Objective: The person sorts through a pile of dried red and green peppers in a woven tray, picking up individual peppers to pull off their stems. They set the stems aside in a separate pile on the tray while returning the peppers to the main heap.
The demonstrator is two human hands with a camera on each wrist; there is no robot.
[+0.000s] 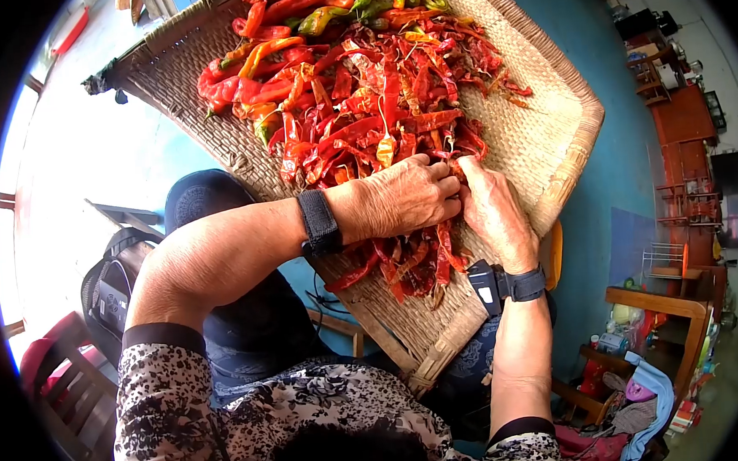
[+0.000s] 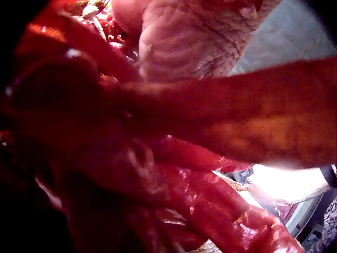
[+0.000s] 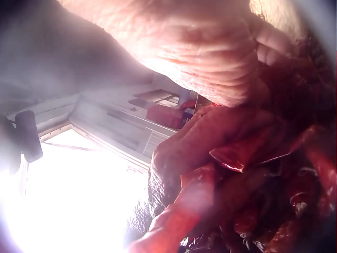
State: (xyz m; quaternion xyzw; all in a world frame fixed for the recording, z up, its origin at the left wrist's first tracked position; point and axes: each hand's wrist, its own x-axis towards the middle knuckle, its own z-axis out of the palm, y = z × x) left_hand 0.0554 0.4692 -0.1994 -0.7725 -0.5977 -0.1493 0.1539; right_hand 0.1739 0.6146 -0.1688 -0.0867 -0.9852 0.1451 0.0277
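Dried red chillies (image 1: 396, 127) lie heaped on a woven tray (image 1: 541, 135). My left hand (image 1: 405, 196) reaches across the lower part of the heap, its fingers curled round some of them. Against its fingertips, my right hand (image 1: 499, 210) pinches at the same small bunch; the fingertips partly hide what is held. Red chillies (image 2: 210, 211) fill much of the left wrist view close up, below wrinkled skin of a hand. In the right wrist view, my right hand (image 3: 195, 47) is above dark red chillies (image 3: 195, 200).
Fresher red and green chillies (image 1: 318, 21) lie at the tray's far end. More dried ones hang together below my left hand, near the tray's near corner. The tray is over the person's legs. A wooden chair (image 1: 661, 306) with cloths stands at the right, another chair at the left.
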